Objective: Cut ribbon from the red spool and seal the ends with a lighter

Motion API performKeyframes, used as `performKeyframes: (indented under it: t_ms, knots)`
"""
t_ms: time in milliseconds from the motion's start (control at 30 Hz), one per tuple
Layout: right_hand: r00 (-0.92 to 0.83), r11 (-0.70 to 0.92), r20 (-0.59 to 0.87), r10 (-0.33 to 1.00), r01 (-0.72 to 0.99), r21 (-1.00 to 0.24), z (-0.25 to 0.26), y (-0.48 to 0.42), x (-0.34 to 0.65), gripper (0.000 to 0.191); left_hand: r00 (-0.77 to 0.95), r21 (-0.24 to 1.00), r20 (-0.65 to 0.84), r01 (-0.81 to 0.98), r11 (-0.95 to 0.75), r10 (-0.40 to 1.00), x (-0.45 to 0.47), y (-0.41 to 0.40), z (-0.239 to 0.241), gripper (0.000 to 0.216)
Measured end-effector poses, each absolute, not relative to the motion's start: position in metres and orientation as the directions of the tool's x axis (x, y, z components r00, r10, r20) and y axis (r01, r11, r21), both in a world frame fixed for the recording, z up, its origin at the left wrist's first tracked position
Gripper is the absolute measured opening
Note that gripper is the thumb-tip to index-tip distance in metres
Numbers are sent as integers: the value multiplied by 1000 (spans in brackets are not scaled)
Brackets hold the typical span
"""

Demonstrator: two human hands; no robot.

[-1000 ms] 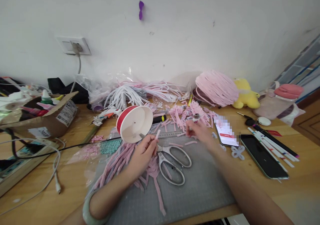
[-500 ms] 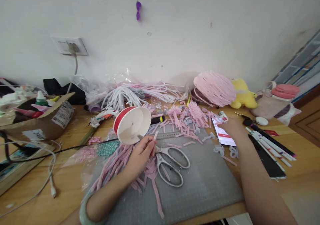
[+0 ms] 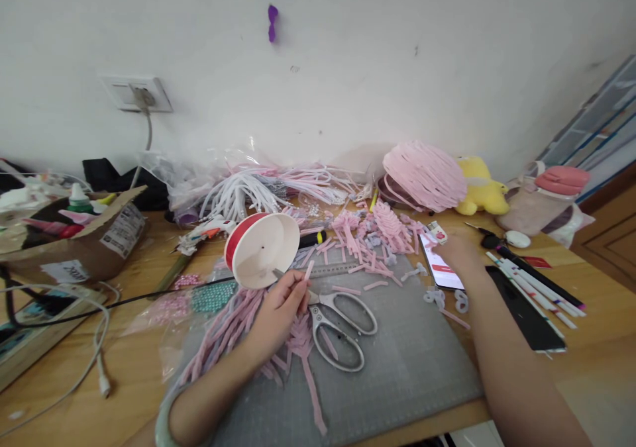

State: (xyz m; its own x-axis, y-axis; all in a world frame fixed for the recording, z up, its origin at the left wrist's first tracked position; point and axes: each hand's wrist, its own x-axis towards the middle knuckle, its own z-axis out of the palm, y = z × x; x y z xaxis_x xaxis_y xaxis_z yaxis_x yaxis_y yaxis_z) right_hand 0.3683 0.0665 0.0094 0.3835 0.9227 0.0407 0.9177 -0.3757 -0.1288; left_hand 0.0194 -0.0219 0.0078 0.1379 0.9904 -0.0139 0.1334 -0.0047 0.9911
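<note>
My left hand [image 3: 278, 304] is closed in a pinch on a short pink strip [image 3: 309, 269] beside a red-and-white paper cup [image 3: 261, 248] lying on its side. Silver scissors [image 3: 338, 321] lie on the grey cutting mat [image 3: 397, 367] just right of that hand. My right hand [image 3: 460, 251] reaches to the right and rests over a lit phone [image 3: 440, 265]; its fingers are blurred and partly hidden. Long pink strips [image 3: 233, 321] lie under my left wrist. Cut pink pieces [image 3: 372, 232] are heaped behind the mat.
A second dark phone [image 3: 524, 308] and several pens [image 3: 536, 281] lie at the right. A pink ball [image 3: 422, 175], a yellow plush [image 3: 484, 185], a cardboard box [image 3: 74, 235], cables [image 3: 74, 301], a glue gun [image 3: 206, 228] and bagged white strips [image 3: 248, 189] crowd the back.
My right hand has moved from the pink pieces at the mat's back to the lit phone on the right. My left hand has stayed in place with the strip.
</note>
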Motion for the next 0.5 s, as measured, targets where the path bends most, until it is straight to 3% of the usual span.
performKeyframes:
  t_ms: [367, 500]
  knots:
    - [533, -495, 96, 840, 828, -265, 23, 55, 381, 34, 131, 990, -24, 138, 6, 991, 20, -22, 11, 24]
    - [526, -427, 183, 830, 812, -397, 27, 55, 370, 49, 125, 991, -29, 130, 12, 992, 21, -22, 13, 24]
